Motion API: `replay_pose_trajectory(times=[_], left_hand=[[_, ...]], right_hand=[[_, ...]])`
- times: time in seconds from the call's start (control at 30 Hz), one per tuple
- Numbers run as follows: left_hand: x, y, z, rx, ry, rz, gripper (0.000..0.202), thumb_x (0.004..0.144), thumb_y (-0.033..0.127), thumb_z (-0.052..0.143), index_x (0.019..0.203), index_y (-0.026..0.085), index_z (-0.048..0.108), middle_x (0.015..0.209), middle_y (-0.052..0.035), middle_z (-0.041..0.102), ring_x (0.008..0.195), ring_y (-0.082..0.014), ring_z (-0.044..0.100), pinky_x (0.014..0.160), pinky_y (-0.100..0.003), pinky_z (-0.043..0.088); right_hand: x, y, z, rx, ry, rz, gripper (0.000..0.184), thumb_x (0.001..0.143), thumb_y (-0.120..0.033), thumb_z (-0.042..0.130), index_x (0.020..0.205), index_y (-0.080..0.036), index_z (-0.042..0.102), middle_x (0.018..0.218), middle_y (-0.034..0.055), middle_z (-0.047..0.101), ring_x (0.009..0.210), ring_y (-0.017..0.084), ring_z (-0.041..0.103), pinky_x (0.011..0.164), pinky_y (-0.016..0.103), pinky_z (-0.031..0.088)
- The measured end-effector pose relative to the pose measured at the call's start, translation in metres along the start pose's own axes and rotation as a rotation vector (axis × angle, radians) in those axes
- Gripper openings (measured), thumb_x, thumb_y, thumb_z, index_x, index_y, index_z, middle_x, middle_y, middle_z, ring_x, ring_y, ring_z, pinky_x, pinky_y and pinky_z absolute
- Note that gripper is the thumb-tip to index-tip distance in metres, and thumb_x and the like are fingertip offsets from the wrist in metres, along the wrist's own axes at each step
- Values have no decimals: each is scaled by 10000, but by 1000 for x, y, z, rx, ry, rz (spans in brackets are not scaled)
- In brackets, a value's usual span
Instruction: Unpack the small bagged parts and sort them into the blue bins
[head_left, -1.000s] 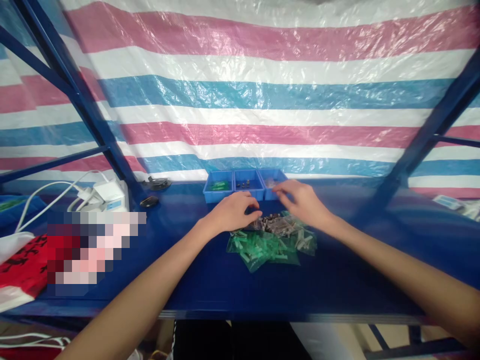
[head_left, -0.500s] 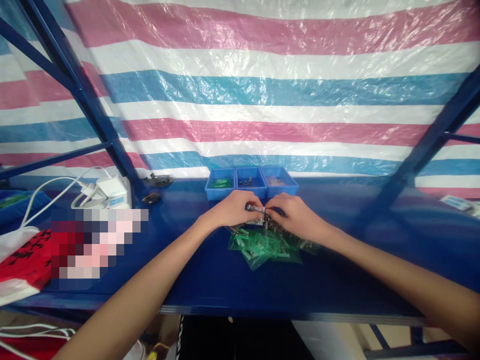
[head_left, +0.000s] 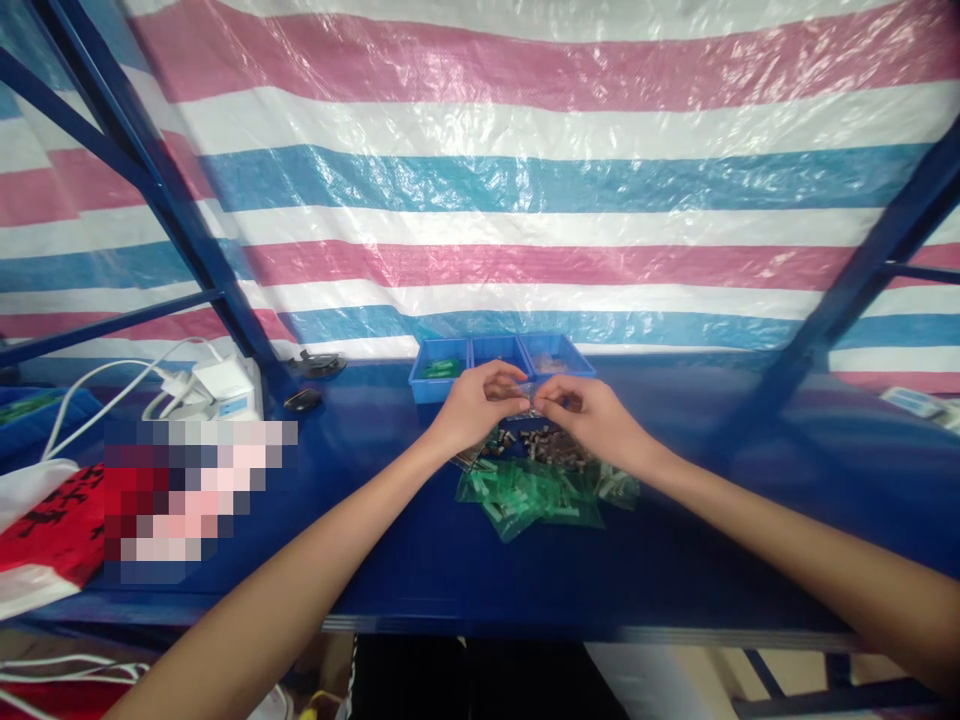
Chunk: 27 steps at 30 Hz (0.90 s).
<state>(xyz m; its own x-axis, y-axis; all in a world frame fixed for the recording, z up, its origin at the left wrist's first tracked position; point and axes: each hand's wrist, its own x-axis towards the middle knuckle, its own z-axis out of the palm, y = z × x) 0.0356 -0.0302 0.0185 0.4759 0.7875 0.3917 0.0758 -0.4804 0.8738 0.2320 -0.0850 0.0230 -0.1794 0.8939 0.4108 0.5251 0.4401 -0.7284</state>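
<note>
My left hand [head_left: 478, 408] and my right hand [head_left: 592, 412] meet over the table, thumbs and fingers pinched close together. Between the fingertips is a small clear plastic bag [head_left: 531, 392], held on both sides; its contents are too small to make out. Under the hands lies a pile of small metal parts [head_left: 551, 446], partly covered by my right hand. Nearer to me, green plastic bags [head_left: 525, 497] with pale strips in them are spread on the table.
A row of blue bins [head_left: 439, 388] stands behind my hands, with green pieces in the left one. A black computer mouse [head_left: 303, 399], a white power strip [head_left: 238, 395] with cables and a red and white bag [head_left: 56, 520] lie to the left on the blue table [head_left: 420, 590].
Both hands have lifted slightly away from me with the clear bag, uncovering more of the metal parts. My fingers have shifted their pinch on the bag.
</note>
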Motion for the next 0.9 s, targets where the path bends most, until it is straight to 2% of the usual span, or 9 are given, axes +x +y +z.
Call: replay_pose_trajectory(times=[0.1, 0.2, 0.3, 0.37, 0.47, 0.57, 0.63, 0.77, 0.9], left_hand=[[2, -4, 0, -44, 62, -4, 320, 746, 108, 784, 1044, 149, 677, 955, -62, 702, 844, -164, 702, 790, -334, 582], [3, -5, 0, -6, 112, 11, 304, 742, 103, 784, 1025, 147, 681, 950, -58, 691, 838, -162, 696, 776, -319, 581], [1, -5, 1, 122, 154, 53, 268, 769, 122, 771, 1015, 156, 672, 921, -40, 661, 789, -146, 676, 724, -286, 569], [-2, -4, 2, 256, 177, 127, 295, 791, 122, 751, 1066, 166, 654, 1000, -49, 634, 789, -138, 668, 691, -268, 562], [-7, -3, 3, 480, 106, 296, 452, 823, 167, 748, 1245, 207, 592, 1184, -81, 572, 934, -181, 667, 778, -324, 583], [-10, -4, 3, 622, 11, 378, 557, 851, 208, 741, 1360, 247, 518, 1289, -98, 531, 1063, -229, 646, 890, -402, 574], [-11, -6, 4, 633, 12, 396, 503, 883, 183, 693, 1353, 238, 522, 1300, -102, 537, 1060, -220, 652, 890, -390, 575], [-11, -2, 5, 564, 10, 471, 409, 921, 98, 572, 1311, 222, 555, 1192, -66, 649, 1022, -180, 686, 905, -336, 570], [-13, 7, 6, 558, -26, 510, 413, 923, 102, 554, 1311, 245, 553, 1235, -51, 664, 1114, -196, 664, 963, -356, 555]], right_hand=[[0, 4, 0, 46, 36, 15, 198, 892, -399, 636, 855, -210, 678, 799, 43, 719, 746, 210, 657, 700, 349, 498], [0, 4, 0, 101, 43, 30, 165, 875, -372, 643, 861, -207, 655, 764, 41, 716, 742, 213, 676, 706, 355, 522], [0, 1, -1, 135, 58, 48, 161, 859, -362, 655, 875, -201, 655, 742, 37, 705, 711, 200, 669, 662, 334, 524], [0, -1, -1, 160, 70, 58, 165, 849, -357, 664, 886, -196, 653, 743, 38, 703, 710, 196, 665, 647, 323, 523], [0, -2, -2, 212, 83, 76, 156, 846, -340, 663, 895, -193, 646, 771, 45, 715, 724, 192, 663, 653, 319, 525], [1, -3, -2, 231, 94, 77, 153, 835, -338, 674, 884, -193, 658, 774, 38, 709, 700, 182, 644, 658, 325, 525], [1, -3, -2, 219, 86, 57, 157, 828, -347, 687, 858, -194, 675, 781, 35, 700, 698, 181, 633, 669, 334, 525], [1, -5, -1, 229, 33, 29, 194, 812, -386, 723, 793, -195, 700, 844, 54, 708, 766, 204, 645, 693, 348, 537], [0, -8, -1, 323, 21, 46, 242, 779, -424, 770, 760, -192, 705, 997, 77, 715, 773, 198, 650, 666, 341, 567]])
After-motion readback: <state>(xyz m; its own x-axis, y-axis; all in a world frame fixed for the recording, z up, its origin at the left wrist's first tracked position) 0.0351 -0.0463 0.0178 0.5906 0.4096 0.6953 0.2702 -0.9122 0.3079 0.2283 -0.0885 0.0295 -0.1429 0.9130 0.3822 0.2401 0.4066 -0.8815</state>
